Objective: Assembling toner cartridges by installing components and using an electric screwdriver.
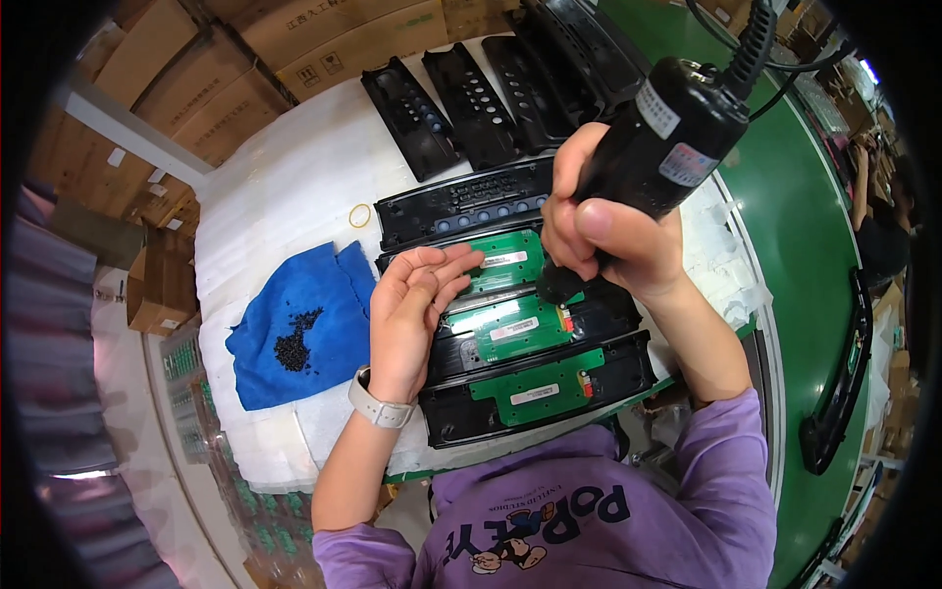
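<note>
My right hand [628, 236] is wrapped round a black electric screwdriver [653, 147], whose cable leaves its upper end. The screwdriver's tip points down at a green circuit board [515, 245] seated in a long black plastic housing. Over the left part of that board lies my left hand [407, 299], fingers stretched toward the board's white label; nothing shows in them. Nearer to me are two more black housings, one with a green board [515, 344] and one with a similar board [549, 381]. Each of these boards carries a white label and a small red-and-white connector.
Left of the housings, small black screws [293, 348] are heaped on a blue cloth [263, 294]. A yellow ring [360, 215] lies behind it. Several black housings [407, 118] lie farther back. Cardboard boxes [339, 44] stand beyond the table; a green surface [785, 245] runs along the right.
</note>
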Motion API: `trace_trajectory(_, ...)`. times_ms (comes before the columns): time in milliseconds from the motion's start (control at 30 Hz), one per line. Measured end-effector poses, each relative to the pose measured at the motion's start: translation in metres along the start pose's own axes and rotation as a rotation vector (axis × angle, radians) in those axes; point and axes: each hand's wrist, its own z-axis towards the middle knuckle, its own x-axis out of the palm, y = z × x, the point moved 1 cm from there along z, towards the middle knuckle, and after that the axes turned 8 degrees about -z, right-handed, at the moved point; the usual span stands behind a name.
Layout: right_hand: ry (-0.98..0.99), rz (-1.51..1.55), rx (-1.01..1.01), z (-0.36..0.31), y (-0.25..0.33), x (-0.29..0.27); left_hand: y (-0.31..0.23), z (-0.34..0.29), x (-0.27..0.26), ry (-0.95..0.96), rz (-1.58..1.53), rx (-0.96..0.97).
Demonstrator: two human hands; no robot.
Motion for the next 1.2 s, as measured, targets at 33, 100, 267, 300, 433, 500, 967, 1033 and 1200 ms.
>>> trace_trajectory(33,-0.005,0.001,0.001,0.000,-0.002,0.000,0.001,0.000,-0.001,0.001,0.001,-0.004)
trace_trajectory(100,0.007,-0.093,-0.006,0.001,-0.005,-0.001,0.002,0.002,-0.003,-0.002,0.014,-0.008)
trace_trajectory(267,0.040,-0.202,-0.006,0.002,-0.008,0.000,0.002,0.002,-0.004,-0.013,0.020,-0.011)
trace_trajectory(300,0.043,-0.214,0.010,0.002,-0.008,0.000,0.002,0.002,-0.003,-0.022,0.042,-0.018)
trace_trajectory(433,0.073,-0.258,0.045,0.001,-0.009,0.003,0.003,0.003,-0.007,0.030,0.090,-0.031)
trace_trajectory(500,0.105,-0.228,0.036,0.003,-0.011,0.008,0.003,0.003,-0.007,0.022,0.096,-0.084)
trace_trajectory(967,0.071,-0.272,-0.108,-0.004,-0.009,0.006,-0.005,-0.002,-0.002,0.167,-0.134,-0.222)
trace_trajectory(1033,0.165,-0.063,-0.046,-0.007,0.005,-0.001,-0.004,-0.004,-0.002,0.149,-0.190,-0.215)
trace_trajectory(1200,0.212,0.265,-0.397,0.000,0.017,-0.005,0.001,-0.007,0.001,0.192,-0.156,-0.220)
